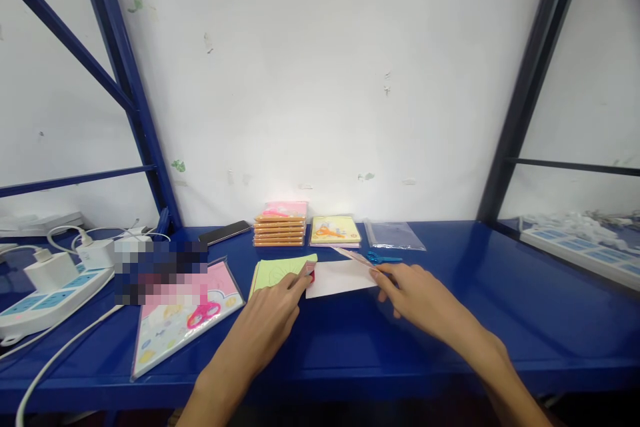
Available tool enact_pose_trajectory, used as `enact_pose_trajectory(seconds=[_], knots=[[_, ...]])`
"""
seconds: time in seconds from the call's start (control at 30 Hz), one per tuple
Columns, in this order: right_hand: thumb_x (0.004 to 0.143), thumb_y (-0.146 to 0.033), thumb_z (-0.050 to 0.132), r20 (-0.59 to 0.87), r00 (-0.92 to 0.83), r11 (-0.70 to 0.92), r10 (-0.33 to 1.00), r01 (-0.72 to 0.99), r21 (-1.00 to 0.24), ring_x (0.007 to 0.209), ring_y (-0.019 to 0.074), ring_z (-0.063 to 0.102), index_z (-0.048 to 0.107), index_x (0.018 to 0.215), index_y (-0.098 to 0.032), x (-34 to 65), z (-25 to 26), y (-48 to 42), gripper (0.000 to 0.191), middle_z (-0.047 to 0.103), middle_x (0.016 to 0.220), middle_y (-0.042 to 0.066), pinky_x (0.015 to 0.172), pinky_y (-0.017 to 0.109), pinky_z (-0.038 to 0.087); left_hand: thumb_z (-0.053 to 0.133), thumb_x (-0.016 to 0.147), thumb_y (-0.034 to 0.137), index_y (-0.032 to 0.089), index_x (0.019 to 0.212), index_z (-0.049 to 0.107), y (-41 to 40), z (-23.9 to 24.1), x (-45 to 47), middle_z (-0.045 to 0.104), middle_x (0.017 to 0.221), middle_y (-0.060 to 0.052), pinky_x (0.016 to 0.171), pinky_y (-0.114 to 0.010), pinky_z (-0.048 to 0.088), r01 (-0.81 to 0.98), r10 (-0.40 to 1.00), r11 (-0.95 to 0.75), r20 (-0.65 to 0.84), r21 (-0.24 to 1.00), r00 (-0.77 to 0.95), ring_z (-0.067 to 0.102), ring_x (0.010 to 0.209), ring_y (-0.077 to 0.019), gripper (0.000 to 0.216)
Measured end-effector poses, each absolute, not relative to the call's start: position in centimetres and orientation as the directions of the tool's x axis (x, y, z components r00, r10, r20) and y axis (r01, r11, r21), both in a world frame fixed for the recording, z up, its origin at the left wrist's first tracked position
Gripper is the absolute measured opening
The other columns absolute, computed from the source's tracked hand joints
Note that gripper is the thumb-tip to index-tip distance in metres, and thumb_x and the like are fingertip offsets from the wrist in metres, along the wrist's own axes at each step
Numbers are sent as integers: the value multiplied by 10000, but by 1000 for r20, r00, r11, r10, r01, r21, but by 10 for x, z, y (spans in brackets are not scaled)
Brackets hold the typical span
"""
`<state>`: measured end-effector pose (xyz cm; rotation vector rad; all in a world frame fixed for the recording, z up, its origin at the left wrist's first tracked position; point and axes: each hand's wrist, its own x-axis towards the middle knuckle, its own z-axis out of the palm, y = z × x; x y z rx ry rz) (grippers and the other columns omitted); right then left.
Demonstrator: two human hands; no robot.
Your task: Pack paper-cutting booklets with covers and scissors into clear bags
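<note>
A sheet of paper (340,279), white on the side facing me, is stretched between my hands just above the blue table. My left hand (275,307) pinches its left end, where a small pinkish printed edge and a bit of red show by the thumb. With thumb and fingers closed, my right hand (417,297) grips the right end, where a narrow printed flap is folded up. Blue scissors (383,258) lie just behind the right hand. Yellow-green sheets (280,271) with a line drawing lie partly hidden behind my left hand.
A wrapped pack (183,323) with pink scissors lies left. Along the back are a dark flat object (225,233), stacked packs (280,230), a yellow pack (335,231) with orange scissors and a clear plastic sleeve (395,235). Power strips (50,300) with cables stand at the left and right.
</note>
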<state>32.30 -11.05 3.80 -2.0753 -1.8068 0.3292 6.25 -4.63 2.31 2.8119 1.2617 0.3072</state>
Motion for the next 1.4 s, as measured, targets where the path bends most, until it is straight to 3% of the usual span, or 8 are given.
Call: enact_pose_trajectory(seconds=[0.3, 0.5, 0.73, 0.87, 0.97, 1.1, 1.23, 1.4], knots=[[1049, -479, 350, 78, 55, -16, 995, 902, -432, 692, 241, 734, 687, 1266, -185, 322, 34, -107, 497, 788, 978, 111, 674, 322, 509, 320, 893, -42, 274, 1568, 349, -70, 23, 92, 567, 1480, -116, 1067, -408, 514, 629, 634, -773, 82, 84, 769, 635, 1269, -265, 746], [1030, -532, 426, 14, -67, 59, 998, 739, -672, 716, 225, 746, 697, 1216, -178, 335, 34, -106, 483, 786, 876, 86, 598, 281, 518, 318, 938, -5, 316, 1568, 320, -79, 21, 114, 572, 1446, -151, 958, -459, 578, 614, 613, -790, 37, -12, 789, 692, 1163, -306, 707], [1008, -526, 508, -87, 11, -81, 996, 512, -855, 695, 186, 750, 388, 1471, -129, 345, 14, -87, 621, 756, 872, 80, 524, 225, 507, 462, 1014, 249, 251, 1158, 581, -72, 12, 104, 692, 1187, -85, 856, -365, 570, 600, 604, -796, 173, 85, 778, 692, 1059, -262, 187], [929, -489, 651, -120, 12, -107, 993, 545, -832, 610, 163, 697, 420, 1424, -87, 343, 8, -82, 678, 738, 795, 47, 530, 238, 504, 348, 1041, 327, 219, 962, 612, -66, 17, 90, 703, 977, -95, 862, -411, 530, 732, 710, -676, 346, 88, 614, 659, 981, -279, 295], [887, -480, 707, -126, 8, -108, 992, 570, -814, 549, 147, 640, 548, 1270, -89, 341, 7, -81, 571, 685, 658, 3, 514, 235, 473, 261, 1051, 326, 153, 1204, 610, -58, 15, 81, 714, 1100, -163, 958, -480, 494, 857, 842, -494, 327, 147, 429, 639, 1118, -335, 419], [893, -499, 691, -120, -5, -96, 993, 569, -817, 566, 151, 639, 532, 1242, -133, 340, 7, -82, 530, 650, 626, -34, 531, 239, 472, 204, 1055, 361, 75, 1536, 374, -55, 6, 80, 576, 1451, -241, 1123, -506, 394, 863, 895, -444, 154, 239, 418, 516, 1381, -358, 585], [860, -458, 731, -86, -34, -59, 996, 478, -876, 705, 187, 709, 493, 1231, -143, 338, 3, -80, 542, 726, 807, 22, 602, 270, 522, 257, 1035, 397, 111, 1579, 310, -58, 2, 89, 416, 1609, -207, 1183, -524, 325, 842, 903, -428, 112, 328, 415, 381, 1489, -376, 616], [799, -400, 792, -75, -141, -45, 987, 202, -978, 1020, 281, 749, 465, 1235, -171, 336, -2, -75, 592, 767, 1116, 130, 842, 388, 586, 349, 1002, 377, 164, 1489, 392, -53, 3, 90, 555, 1501, -175, 1144, -498, 373, 711, 903, -412, 152, 570, 401, 515, 1392, -333, 533]])
